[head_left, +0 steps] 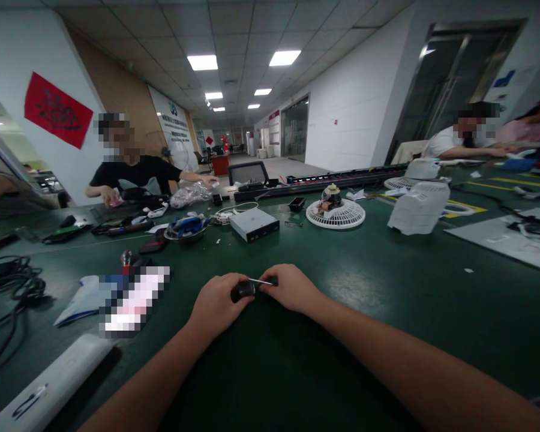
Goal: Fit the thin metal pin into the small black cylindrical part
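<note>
Green workbench [364, 300], my view: L hand [218, 305] closed round small screwdriver handle [243, 291] for grip; R hand [290, 288] curled at shaft tip, contact unclear, prob. steadying.

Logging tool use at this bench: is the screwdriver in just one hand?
No, the left hand grips the black handle of the screwdriver, and the right hand holds its shaft tip.

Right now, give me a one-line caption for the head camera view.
Left hand and right hand hold a black-handled screwdriver at a green workbench.
</note>
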Tool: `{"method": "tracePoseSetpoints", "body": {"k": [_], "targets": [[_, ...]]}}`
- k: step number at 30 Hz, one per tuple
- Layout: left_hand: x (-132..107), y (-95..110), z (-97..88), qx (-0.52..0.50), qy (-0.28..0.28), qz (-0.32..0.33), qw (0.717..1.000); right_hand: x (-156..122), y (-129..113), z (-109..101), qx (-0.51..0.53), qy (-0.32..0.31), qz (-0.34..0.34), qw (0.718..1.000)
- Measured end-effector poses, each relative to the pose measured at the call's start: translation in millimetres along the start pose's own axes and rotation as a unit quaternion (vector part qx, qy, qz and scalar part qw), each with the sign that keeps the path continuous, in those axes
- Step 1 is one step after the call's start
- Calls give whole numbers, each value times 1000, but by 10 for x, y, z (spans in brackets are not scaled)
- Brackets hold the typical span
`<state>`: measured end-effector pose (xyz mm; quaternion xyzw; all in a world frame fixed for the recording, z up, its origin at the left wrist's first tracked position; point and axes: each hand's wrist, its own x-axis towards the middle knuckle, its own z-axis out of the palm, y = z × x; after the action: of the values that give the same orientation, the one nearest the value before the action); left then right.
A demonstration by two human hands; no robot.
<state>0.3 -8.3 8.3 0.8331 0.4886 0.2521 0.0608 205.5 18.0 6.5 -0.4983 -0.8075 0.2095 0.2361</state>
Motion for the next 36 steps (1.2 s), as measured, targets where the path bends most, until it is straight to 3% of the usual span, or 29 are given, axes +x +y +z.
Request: {"method": "tracePoseSetpoints", "body": {"k": [5,11,16,23,31,36], "targets": [[-1,-17,6,-21,-8,9,1000,-15,21,-60,111,-3,-31,993],[-31,-6,5,-64,-22,47,997,-40,-56,-85,117,48,-90,988],[-41,-13,10,-106,-10,75,991,-26,-6,-76,178,23,-20,984],[-44,22,16,-104,6,75,992,-4,50,-37,259,-1,-21,966],[-57,21,7,-88,12,98,991,-14,13,-54,186,4,-13,982],[-64,-11,9,-100,-21,148,984,-44,31,-127,109,-36,-74,991]]}}
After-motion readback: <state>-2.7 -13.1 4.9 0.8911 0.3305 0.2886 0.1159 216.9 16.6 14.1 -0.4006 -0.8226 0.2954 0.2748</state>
